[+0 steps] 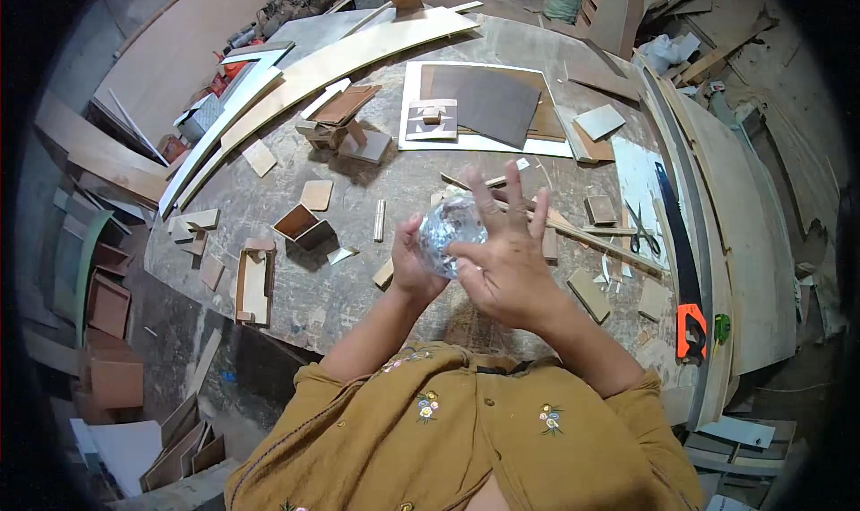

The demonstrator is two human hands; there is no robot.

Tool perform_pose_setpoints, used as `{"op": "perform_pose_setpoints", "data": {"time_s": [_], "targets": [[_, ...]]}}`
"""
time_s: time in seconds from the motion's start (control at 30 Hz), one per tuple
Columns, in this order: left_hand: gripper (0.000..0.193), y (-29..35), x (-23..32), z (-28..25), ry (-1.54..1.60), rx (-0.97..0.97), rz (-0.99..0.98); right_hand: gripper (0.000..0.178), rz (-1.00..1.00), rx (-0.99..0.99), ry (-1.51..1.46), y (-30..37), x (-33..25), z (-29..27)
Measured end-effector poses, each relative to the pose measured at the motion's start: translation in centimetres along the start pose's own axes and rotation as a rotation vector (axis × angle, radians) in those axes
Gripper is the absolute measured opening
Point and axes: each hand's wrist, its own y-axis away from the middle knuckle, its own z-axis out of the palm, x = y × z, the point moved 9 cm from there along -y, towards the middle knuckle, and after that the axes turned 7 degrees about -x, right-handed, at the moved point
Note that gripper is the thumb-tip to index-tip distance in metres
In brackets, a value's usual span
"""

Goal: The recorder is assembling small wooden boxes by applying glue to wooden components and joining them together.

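In front of my body, above the worktable point(358, 278), my left hand point(417, 267) is closed around a clear, glittering, rounded thing point(439, 233) that looks like plastic; its exact kind I cannot make out. My right hand point(515, 265) is against its right side, with a bent finger touching or just over it. The other fingers of that hand stretch up and apart, slightly blurred. Beneath and behind the right hand, thin wood strips point(573, 229) lie partly hidden. A small open wooden box point(303, 229) stands left of my hands.
Scissors point(640, 233) and a handsaw with an orange handle point(690, 332) lie at the right, near a green tape measure point(722, 328). Dark sheets point(484, 99) lie farther back. A long curved board point(331, 63) crosses the far left. Several small wood pieces are scattered around.
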Motion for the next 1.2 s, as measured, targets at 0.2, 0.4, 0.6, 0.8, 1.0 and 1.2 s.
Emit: {"op": "perform_pose_setpoints", "data": {"time_s": [0.2,0.4,0.6,0.8,1.0,1.2], "targets": [[0.058,0.3,0.2,0.9,0.036,-0.126,-0.018,0.033,-0.028,-0.028,0.037,-0.1,0.2,0.2],[0.061,0.7,-0.1,1.3,-0.027,-0.066,-0.046,0.045,-0.093,-0.067,0.070,0.0,-0.4,1.6],[0.059,0.8,-0.6,-0.1,0.021,-0.021,-0.081,0.048,-0.127,-0.119,0.055,-0.4,-0.5,2.0],[0.062,0.7,-0.9,-0.9,-0.047,0.032,-0.083,0.046,-0.127,-0.113,0.055,-0.2,-0.4,2.1],[0.064,0.7,-1.6,-1.7,-0.015,-0.010,-0.121,0.037,-0.113,-0.120,0.016,-0.2,-0.6,1.8],[0.059,0.7,-2.1,-0.7,-0.032,-0.020,-0.147,0.032,-0.095,-0.112,-0.025,-0.1,0.1,2.2]]}}
